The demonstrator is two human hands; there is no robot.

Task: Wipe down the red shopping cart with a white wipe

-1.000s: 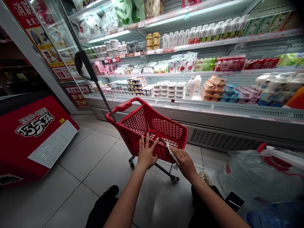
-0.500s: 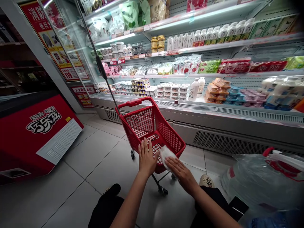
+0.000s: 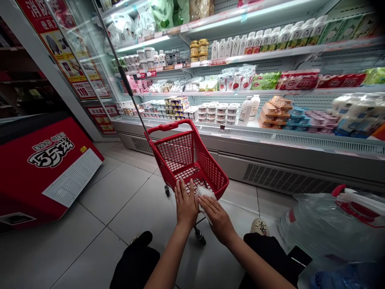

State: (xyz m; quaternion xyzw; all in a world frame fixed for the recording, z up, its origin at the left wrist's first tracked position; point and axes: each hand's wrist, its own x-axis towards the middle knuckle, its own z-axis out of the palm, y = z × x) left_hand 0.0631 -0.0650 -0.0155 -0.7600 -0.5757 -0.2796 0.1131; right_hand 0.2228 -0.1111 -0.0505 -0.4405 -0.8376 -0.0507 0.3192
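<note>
Since the earlier frames the small red shopping cart (image 3: 188, 158) has been turning, its near end now pointing toward the person, and both hands have been drawing closer together at that end. The left hand (image 3: 185, 202) is lying flat with fingers spread on the cart's near wall, bracing it and holding nothing. The right hand (image 3: 217, 216) is pressing a white cloth (image 3: 204, 193) against the rim just beside the left hand, fingers extended over it. The wiping looks to be moving along the near edge of the basket. The cart is standing on the tiled floor (image 3: 120, 200) in front of the chilled dairy shelves (image 3: 240, 116), its long handle (image 3: 126, 86) rising to the left. A large water jug (image 3: 325, 228) is lying at the right.
</note>
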